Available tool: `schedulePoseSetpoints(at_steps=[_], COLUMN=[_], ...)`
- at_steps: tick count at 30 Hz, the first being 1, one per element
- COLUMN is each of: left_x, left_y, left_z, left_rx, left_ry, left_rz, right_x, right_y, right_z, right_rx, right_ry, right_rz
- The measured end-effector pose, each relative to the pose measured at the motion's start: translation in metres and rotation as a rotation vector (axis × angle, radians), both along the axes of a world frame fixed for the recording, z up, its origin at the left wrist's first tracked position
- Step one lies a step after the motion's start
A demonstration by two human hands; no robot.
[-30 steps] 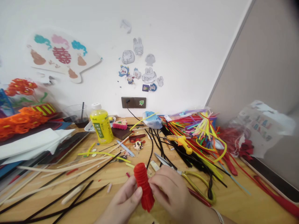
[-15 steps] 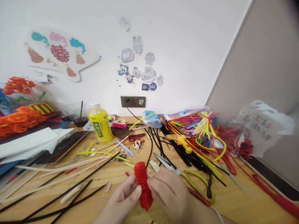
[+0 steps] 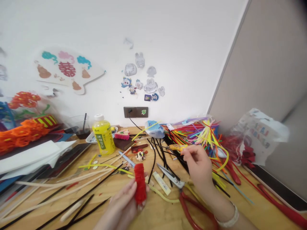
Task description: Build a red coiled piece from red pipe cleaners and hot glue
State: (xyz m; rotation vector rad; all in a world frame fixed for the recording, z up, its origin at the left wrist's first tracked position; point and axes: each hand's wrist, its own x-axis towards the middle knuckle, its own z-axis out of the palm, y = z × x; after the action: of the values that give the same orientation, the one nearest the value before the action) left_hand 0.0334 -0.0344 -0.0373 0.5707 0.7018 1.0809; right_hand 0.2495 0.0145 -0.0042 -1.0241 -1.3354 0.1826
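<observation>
One red chenille bundle (image 3: pixel 140 183) is clenched upright in the left hand (image 3: pixel 122 204) over the near wooden tabletop (image 3: pixel 163 210), while the right hand (image 3: pixel 198 164), its grip unclear, is held beside the yellow glue gun (image 3: pixel 176 147), whose nozzle could burn skin if heated.

Red roll: fuzzy red chenille roll (image 3: pixel 140 184), standing upright, right now gripped in the left hand (image 3: pixel 122 207)
Glue gun: yellow glue gun (image 3: pixel 176 147), lying on the pipe-cleaner pile, just by the right hand (image 3: pixel 198 163)

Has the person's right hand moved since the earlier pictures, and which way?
Yes, the right hand has moved up and rightward, from below the blades of the scissors to beyond them, by the yellow glue gun.
</observation>
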Motion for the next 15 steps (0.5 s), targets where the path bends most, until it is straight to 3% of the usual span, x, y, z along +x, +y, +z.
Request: schedulePoseSetpoints(at_steps=[5, 15], left_x=[-0.001, -0.004], left_y=[0.007, 0.014], left_z=[-0.007, -0.002], left_rx=[0.086, 0.066], left_ry=[0.113, 0.315], left_rz=[0.042, 0.215], right_x=[0.030, 0.066], right_y=[0.024, 0.044], right_z=[0.002, 0.000], right_rx=[-0.146, -0.198], right_ry=[0.206, -0.094], right_rz=[0.046, -0.183])
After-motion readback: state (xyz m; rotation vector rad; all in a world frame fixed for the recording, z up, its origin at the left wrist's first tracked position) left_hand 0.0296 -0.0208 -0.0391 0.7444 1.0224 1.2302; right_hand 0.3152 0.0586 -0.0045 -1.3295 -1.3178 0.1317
